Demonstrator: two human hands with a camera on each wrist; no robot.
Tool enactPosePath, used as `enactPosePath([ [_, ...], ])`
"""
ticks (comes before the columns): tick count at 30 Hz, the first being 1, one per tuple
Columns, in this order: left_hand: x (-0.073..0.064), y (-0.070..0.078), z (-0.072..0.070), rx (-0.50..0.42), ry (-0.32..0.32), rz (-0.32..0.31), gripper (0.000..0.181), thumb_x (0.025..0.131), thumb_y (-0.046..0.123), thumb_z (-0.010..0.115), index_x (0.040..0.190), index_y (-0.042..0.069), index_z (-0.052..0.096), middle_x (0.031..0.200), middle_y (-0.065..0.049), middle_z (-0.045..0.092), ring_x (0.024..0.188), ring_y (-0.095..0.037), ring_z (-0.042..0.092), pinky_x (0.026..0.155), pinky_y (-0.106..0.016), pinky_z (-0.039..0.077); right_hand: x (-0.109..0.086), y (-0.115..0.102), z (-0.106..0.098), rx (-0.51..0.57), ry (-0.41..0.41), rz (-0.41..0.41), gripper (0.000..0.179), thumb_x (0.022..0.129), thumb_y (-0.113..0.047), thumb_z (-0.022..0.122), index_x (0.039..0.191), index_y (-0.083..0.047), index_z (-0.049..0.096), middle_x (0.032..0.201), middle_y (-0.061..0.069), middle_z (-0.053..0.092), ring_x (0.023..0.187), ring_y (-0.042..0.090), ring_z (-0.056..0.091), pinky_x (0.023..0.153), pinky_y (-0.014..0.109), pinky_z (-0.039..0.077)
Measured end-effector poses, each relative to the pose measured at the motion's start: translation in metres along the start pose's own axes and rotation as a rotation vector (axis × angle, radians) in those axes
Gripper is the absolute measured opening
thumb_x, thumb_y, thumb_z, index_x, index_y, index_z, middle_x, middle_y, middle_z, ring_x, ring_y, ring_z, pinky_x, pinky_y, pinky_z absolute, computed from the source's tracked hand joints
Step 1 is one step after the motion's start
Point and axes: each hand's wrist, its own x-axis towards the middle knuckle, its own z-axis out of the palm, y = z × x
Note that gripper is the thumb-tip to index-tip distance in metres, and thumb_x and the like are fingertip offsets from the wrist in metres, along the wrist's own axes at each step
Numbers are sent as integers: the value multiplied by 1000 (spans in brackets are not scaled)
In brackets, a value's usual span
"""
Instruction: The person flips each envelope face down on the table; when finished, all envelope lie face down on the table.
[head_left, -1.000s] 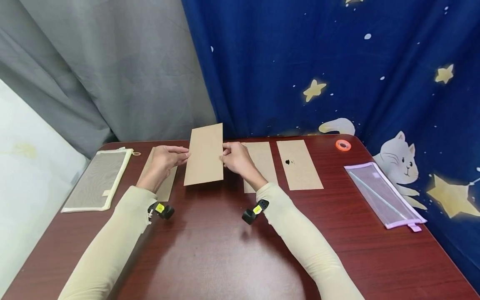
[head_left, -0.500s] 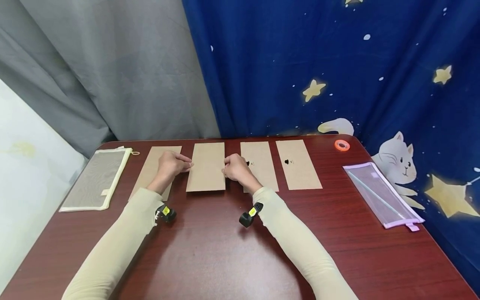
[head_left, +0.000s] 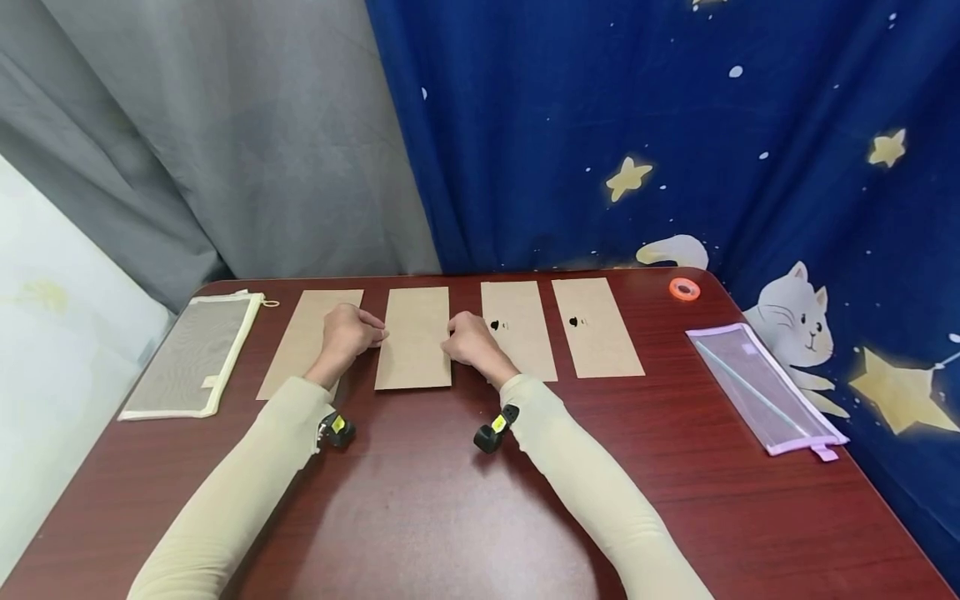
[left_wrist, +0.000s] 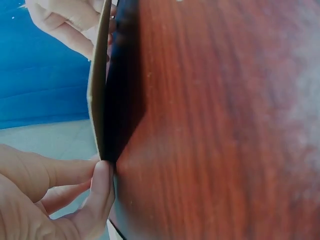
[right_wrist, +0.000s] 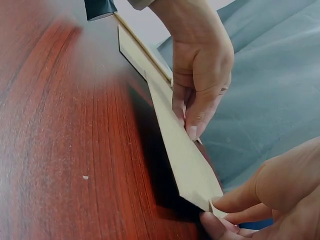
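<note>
In the head view, a plain brown kraft-paper rectangle sits between my two hands, close over the dark red table. My left hand pinches its left edge, thumb and fingers meeting at the rim in the left wrist view. On the other side my right hand pinches the right edge between thumb and fingers. A dark shadow shows beneath the near edge of the paper. Partly behind my left forearm lies another kraft rectangle. To the right are two more, one nearer and one farther, each with a small black print.
A cream mesh zip pouch lies at the table's left edge. On the right are a lilac mesh pouch with a thin pale stick inside and an orange ring-shaped roll. Grey and blue curtains hang behind the table.
Both hands have lowered the kraft rectangle from a raised, tilted position to nearly flat in the row. Over the last half second it shifted slightly toward me.
</note>
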Motion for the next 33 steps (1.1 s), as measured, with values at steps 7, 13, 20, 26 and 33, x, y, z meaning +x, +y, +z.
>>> enactPosePath([
  [7, 1, 3, 3, 78, 12, 6, 14, 87, 11, 75, 92, -1, 80, 79, -13, 78, 67, -17, 76, 70, -26, 58, 1, -4, 5, -79, 16, 38, 50, 91, -17, 73, 54, -13, 38, 56, -3, 31, 58, 14, 35, 50, 21, 32],
  [13, 0, 7, 3, 117, 16, -3, 14, 86, 12, 76, 91, 0, 81, 76, -11, 78, 75, -23, 76, 88, -44, 59, -2, -7, 5, -85, 23, 45, 48, 91, -17, 73, 56, -12, 41, 60, -1, 37, 62, 16, 41, 53, 23, 37],
  [20, -4, 11, 6, 143, 52, 50, 14, 87, 9, 74, 92, -3, 80, 81, -15, 78, 83, -32, 75, 86, -44, 58, -4, -4, 1, -55, 5, 32, 48, 92, -14, 69, 55, -12, 38, 57, -3, 29, 56, 15, 33, 48, 22, 30],
  [26, -4, 26, 18, 104, 48, 38, 15, 87, 9, 70, 93, 0, 80, 82, -13, 77, 75, -24, 68, 58, -23, 49, -6, 4, -18, -11, 62, 63, 25, 98, -22, 66, 92, 2, 71, 90, 12, 66, 80, 20, 55, 68, 28, 48],
  [33, -2, 49, 40, -12, 7, -13, 21, 91, 15, 65, 100, 4, 80, 87, -12, 79, 77, -18, 66, 59, -18, 47, -2, 19, -50, 30, 108, 113, 34, 100, -26, 62, 121, 0, 70, 124, 16, 69, 111, 27, 62, 97, 39, 54],
])
